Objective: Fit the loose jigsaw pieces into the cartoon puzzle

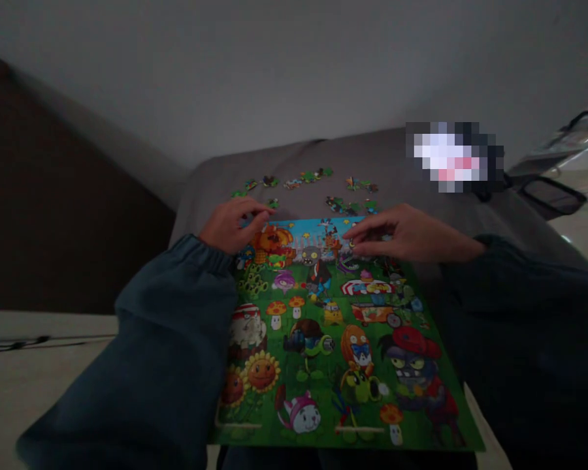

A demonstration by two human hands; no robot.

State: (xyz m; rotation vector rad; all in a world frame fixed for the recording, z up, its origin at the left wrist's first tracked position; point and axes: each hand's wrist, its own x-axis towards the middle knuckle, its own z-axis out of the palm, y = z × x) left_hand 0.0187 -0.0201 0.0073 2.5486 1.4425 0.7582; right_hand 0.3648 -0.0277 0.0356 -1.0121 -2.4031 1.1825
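Note:
A brightly coloured cartoon jigsaw puzzle board [318,365] lies flat in front of me, with plants, sunflowers and zombies on green and a blue strip at the far edge. My left hand [235,225] is over its far left corner, fingers loosely bent, the thumb and index tips close together with nothing visible between them. My right hand [402,232] reaches in from the right, its thumb and fingers bent together over the far right part of the picture. Whether a small piece is between those fingertips is unclear. Beyond the far edge lie loose puzzle pieces [340,205], several of them.
The board and pieces lie on a grey cloth-covered surface [215,179] by a pale wall [274,78]. A blurred-out object [448,156] with a dark strap or loop [553,196] is at the right. A dark brown panel [68,209] stands at the left.

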